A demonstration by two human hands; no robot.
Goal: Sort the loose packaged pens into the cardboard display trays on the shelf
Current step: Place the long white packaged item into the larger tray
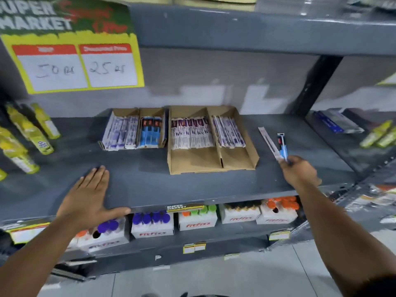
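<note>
Two cardboard display trays stand on the grey shelf (150, 179). The smaller left tray (120, 113) holds white-purple pen packs and blue pen packs (151, 132). The larger right tray (216, 161) holds purple-white packs in both of its compartments. To the right of it, my right hand (297, 170) grips the near ends of two loose packs: a blue pen pack (282, 145) and a white pen pack (267, 142). Whether the white pack rests on the shelf I cannot tell. My left hand (87, 196) lies flat with fingers spread on the shelf's front edge, holding nothing.
Yellow bottles (27, 133) crowd the shelf's left end. A price sign (75, 61) hangs above. Boxes of coloured-cap tubes (152, 226) fill the shelf below. A dark upright post (315, 86) and a neighbouring shelf with packets (336, 121) lie to the right.
</note>
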